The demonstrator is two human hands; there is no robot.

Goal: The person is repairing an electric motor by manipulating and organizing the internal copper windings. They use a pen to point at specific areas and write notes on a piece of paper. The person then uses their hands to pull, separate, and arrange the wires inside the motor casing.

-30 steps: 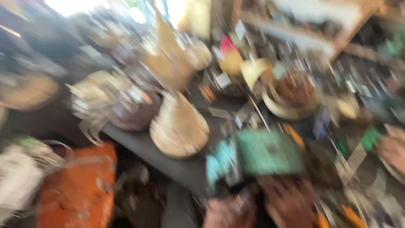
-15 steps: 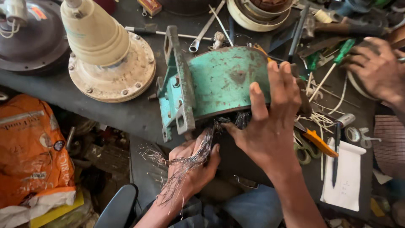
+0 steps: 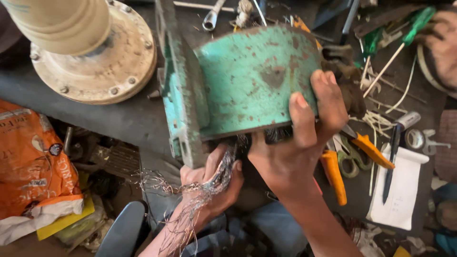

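A worn green metal motor housing (image 3: 247,81) with rust patches lies on its side at the edge of a dark workbench (image 3: 119,119). My right hand (image 3: 300,143) grips its lower right side, fingers spread over the curved shell. Under the housing my left hand (image 3: 209,185) is closed around a bundle of old thin copper wire (image 3: 204,190) that comes out of the housing's underside. Loose strands trail down over my left wrist.
A cream, round flanged casting (image 3: 95,52) stands at the left on the bench. Orange-handled pliers (image 3: 362,147), a green screwdriver (image 3: 404,33), a pen and white paper (image 3: 400,185) lie at the right. Another person's hand (image 3: 442,43) is at the far right. An orange sack (image 3: 33,162) sits below left.
The view has come much closer to the green housing. My right hand still holds the shell, and my left hand has pulled the wire bundle a little farther out below it.
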